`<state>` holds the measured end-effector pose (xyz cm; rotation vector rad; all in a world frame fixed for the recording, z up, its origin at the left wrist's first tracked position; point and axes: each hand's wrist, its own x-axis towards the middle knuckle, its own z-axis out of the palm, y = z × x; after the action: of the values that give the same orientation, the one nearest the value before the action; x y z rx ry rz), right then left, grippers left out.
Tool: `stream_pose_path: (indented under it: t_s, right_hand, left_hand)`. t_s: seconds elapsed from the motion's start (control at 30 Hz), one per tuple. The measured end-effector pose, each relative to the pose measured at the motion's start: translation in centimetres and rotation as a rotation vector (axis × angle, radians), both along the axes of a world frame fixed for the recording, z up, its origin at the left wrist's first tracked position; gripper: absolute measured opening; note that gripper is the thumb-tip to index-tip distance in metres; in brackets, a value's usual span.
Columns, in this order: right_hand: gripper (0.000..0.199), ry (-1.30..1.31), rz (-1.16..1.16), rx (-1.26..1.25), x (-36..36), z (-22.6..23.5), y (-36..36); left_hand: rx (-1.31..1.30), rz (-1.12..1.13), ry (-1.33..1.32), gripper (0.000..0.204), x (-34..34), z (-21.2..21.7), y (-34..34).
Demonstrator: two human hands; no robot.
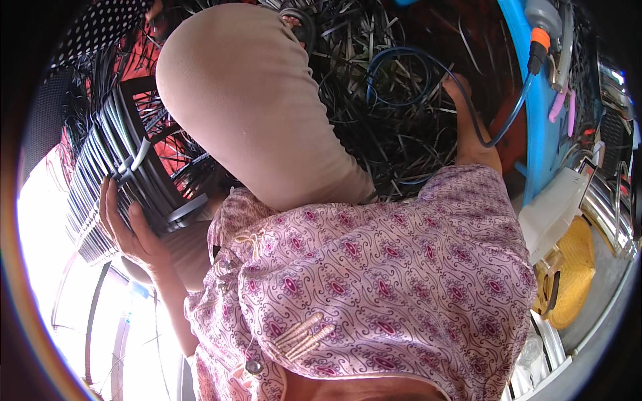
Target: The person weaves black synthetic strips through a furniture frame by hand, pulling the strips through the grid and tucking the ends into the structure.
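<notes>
My left hand [132, 230] has its fingers stretched out and lies against the side of a part-woven basket [150, 170] of black and dark grey flat plastic strips. A pale strip [140, 155] crosses the dark ones just above the fingertips. Out to the right, my right hand [457, 87] reaches over a pile of loose black strips [408, 140]. Its fingers look curled, and what they hold, if anything, cannot be made out. A thin blue hose [478, 127] runs close beside that hand and loops over the pile.
My raised knee in beige trousers [234, 100] stands between the basket and the pile. A blue plastic rim [535, 134] curves along the right, with an orange and black hose connector [538, 48]. Beyond sit a white container [552, 210] and a yellow woven item [575, 267]. Polka-dot fabric [100, 30] shows upper left.
</notes>
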<state>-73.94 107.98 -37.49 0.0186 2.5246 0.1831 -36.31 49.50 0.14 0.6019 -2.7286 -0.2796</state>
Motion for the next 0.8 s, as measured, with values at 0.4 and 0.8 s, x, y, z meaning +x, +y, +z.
stream_pose_path:
  t_s: [0.4,0.8]
  right_hand:
    - [0.021,0.127,-0.092,-0.207,0.6,-2.3,1.4]
    - [0.031,0.591,-0.071,-0.032,8.8,3.9,-0.9]
  left_hand:
    - [-0.021,-0.009,-0.021,0.042,-0.2,-0.3,0.0]
    - [-0.068,0.000,0.002,0.037,0.0,-0.7,-0.5]
